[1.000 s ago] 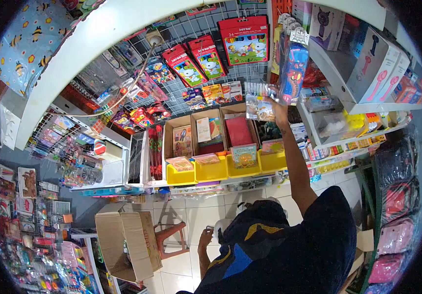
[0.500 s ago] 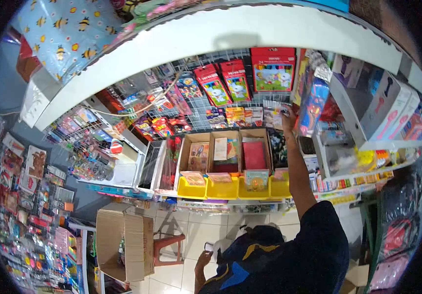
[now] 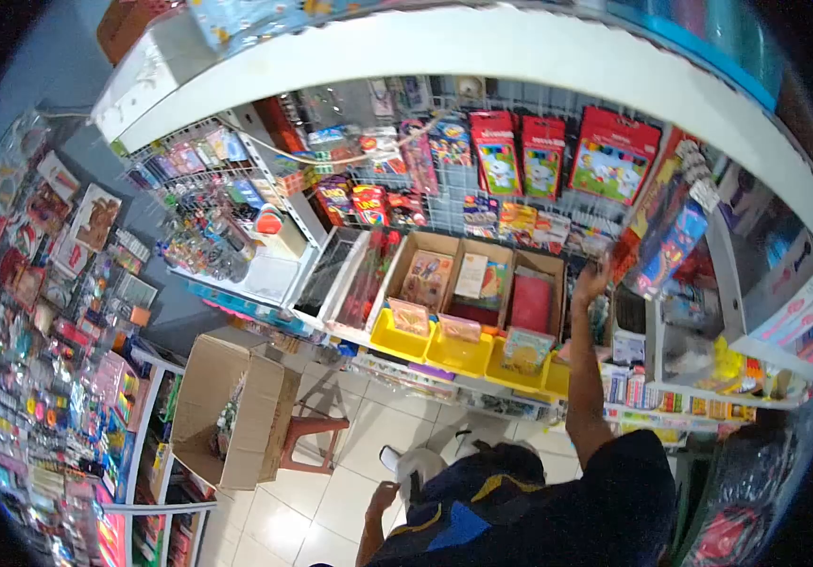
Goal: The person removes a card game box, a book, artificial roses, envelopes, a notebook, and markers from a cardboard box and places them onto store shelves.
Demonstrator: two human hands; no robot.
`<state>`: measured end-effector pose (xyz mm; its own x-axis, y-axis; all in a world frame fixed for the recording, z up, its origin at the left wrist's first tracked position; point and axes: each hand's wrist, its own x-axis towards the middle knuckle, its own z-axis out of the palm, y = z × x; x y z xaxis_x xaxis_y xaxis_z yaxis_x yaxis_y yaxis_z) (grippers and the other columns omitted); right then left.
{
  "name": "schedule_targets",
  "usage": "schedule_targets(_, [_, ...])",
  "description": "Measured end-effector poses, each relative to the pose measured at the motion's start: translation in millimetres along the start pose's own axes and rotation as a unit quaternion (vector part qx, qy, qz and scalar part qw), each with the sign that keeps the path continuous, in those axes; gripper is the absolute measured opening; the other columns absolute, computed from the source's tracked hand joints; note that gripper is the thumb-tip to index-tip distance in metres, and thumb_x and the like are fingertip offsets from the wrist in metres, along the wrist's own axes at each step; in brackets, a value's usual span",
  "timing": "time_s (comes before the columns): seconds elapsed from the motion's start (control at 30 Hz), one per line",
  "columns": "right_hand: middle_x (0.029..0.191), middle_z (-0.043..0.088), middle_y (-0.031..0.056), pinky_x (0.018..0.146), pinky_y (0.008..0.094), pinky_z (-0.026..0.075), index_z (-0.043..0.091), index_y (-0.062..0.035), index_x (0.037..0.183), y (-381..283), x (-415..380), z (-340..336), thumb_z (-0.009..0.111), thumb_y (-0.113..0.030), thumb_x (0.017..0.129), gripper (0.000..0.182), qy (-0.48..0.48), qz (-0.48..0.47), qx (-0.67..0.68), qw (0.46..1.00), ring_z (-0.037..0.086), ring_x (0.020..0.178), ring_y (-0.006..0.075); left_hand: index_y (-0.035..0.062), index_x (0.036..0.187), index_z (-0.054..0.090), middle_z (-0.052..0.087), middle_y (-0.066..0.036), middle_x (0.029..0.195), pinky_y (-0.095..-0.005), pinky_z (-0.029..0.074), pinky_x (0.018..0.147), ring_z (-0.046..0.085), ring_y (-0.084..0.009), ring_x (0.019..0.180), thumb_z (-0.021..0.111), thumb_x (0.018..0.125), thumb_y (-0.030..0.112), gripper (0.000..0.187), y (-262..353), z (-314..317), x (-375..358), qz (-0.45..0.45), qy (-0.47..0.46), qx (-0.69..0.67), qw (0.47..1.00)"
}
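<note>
My right hand (image 3: 592, 281) reaches over a box of dark packets (image 3: 599, 317) at the right end of the row of cardboard boxes. Its fingers look bent, but blur hides whether they grip anything. Small flat packets (image 3: 595, 241) hang on the wire grid just behind it. Beside it, to the left, a box holds a red item (image 3: 532, 304). My left hand (image 3: 385, 496) hangs low by my body, fingers curled in, with nothing visible in it. Below it are the pale floor tiles.
Yellow bins (image 3: 463, 352) line the shelf front. Red colour-pen packs (image 3: 616, 156) hang on the grid. At right hangs a blue plastic-wrapped item (image 3: 676, 248). A cardboard carton (image 3: 265, 416) stands by a reddish stool (image 3: 316, 430) at left. A white shelf edge (image 3: 425, 55) arches overhead.
My right hand has come down from the hanging packets to the box of dark packets. My left hand stays low. The view has turned left, so the shelf appears shifted right.
</note>
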<state>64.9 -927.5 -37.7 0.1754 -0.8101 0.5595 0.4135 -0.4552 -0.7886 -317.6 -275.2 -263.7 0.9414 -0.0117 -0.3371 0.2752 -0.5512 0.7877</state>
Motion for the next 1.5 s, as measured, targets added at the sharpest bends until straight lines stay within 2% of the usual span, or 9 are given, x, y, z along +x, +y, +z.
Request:
schedule_targets(0.03, [0.091,0.055,0.0094,0.078,0.0330,0.045,0.057,-0.0006,0.106,-52,-30,-1,0.052,0.004,0.084,0.022,-0.018,-0.021,-0.171,0.985,0.054,0.085,0.0221,0.0169,0.098,0.057,0.046,0.003,0.064,-0.0330,0.031,0.046,0.040,-0.0101,0.051,0.061,0.090,0.031,0.017,1,-3,-4,-0.057,-0.020,-0.020,0.998])
schedule_targets(0.2, [0.095,0.053,0.0061,0.075,0.0285,0.043,0.055,-0.0055,0.097,-170,-186,18,0.056,-0.009,0.087,0.011,-0.275,0.067,0.042,0.958,0.051,0.084,0.0174,0.0162,0.104,0.058,0.058,-0.004,0.081,-0.0419,0.044,0.058,0.054,-0.0171,0.064,0.062,0.088,0.033,0.023,-21,-14,-36,-0.223,-0.040,-0.176,0.958])
schedule_targets(0.37, [0.099,0.055,0.0077,0.064,0.0260,0.046,0.057,-0.0041,0.097,-238,-341,-9,0.057,0.000,0.083,0.015,-0.674,0.039,0.055,0.736,0.056,0.077,0.0159,0.0184,0.104,0.055,0.061,-0.002,0.077,-0.0449,0.051,0.054,0.056,-0.0169,0.062,0.070,0.081,0.031,0.031,-47,-11,-62,-0.361,0.013,-0.266,0.894])
schedule_targets(0.47, [0.103,0.058,0.0098,0.064,0.0276,0.049,0.063,-0.0026,0.096,-267,-402,-10,0.057,-0.002,0.086,0.012,-0.834,0.063,0.094,0.540,0.061,0.076,0.0156,0.0112,0.104,0.054,0.060,-0.002,0.071,-0.0233,0.043,0.040,0.051,-0.0104,0.053,0.068,0.083,0.033,0.033,-72,-10,-83,-0.263,0.098,-0.501,0.819])
schedule_targets(0.6, [0.099,0.058,0.0094,0.063,0.0261,0.050,0.062,-0.0029,0.099,-295,-464,20,0.053,-0.003,0.088,0.014,-0.900,0.077,0.117,0.413,0.061,0.079,0.0156,0.0017,0.100,0.058,0.060,-0.007,0.062,-0.0324,0.045,0.046,0.054,-0.0164,0.050,0.068,0.082,0.041,0.044,-64,-21,-101,-0.401,0.217,-0.244,0.856])
schedule_targets(0.63, [0.099,0.057,0.0091,0.063,0.0258,0.049,0.061,-0.0029,0.100,-301,-479,29,0.053,-0.003,0.089,0.014,-0.911,0.065,0.119,0.390,0.060,0.079,0.0153,0.0076,0.117,0.052,0.063,-0.015,0.095,-0.0416,0.055,0.065,0.062,-0.0243,0.085,0.064,0.085,0.042,0.048,-67,-27,-113,-0.429,0.163,-0.282,0.842])
schedule_targets(0.7, [0.098,0.056,0.0087,0.063,0.0253,0.049,0.061,-0.0030,0.101,-312,-510,57,0.053,-0.003,0.089,0.014,-0.921,0.045,0.122,0.366,0.060,0.079,0.0148,0.0008,0.102,0.058,0.064,-0.013,0.069,-0.0348,0.050,0.051,0.061,-0.0203,0.057,0.067,0.083,0.040,0.044,-74,-24,-137,-0.434,0.270,-0.296,0.807])
schedule_targets(1.23, [0.081,0.061,0.0063,0.065,0.0278,0.046,0.061,-0.0037,0.097,-441,-710,297,0.058,-0.020,0.092,0.017,-0.887,0.052,0.159,0.431,0.057,0.071,0.0140,0.0057,0.128,0.039,0.059,-0.016,0.111,-0.0370,0.051,0.072,0.062,-0.0270,0.088,0.065,0.085,0.042,0.061,-95,-254,-129,-0.342,0.529,-0.339,0.699])
schedule_targets(1.5, [0.100,0.065,0.0140,0.082,0.0363,0.049,0.059,-0.0021,0.108,-335,-893,384,0.069,-0.016,0.081,0.032,-0.990,-0.142,0.006,0.023,0.062,0.096,0.0249,0.0107,0.142,0.021,0.029,-0.021,0.142,-0.0448,0.052,0.082,0.043,-0.0335,0.122,0.064,0.085,0.046,0.080,-41,-431,-24,-0.301,0.541,-0.399,0.676])
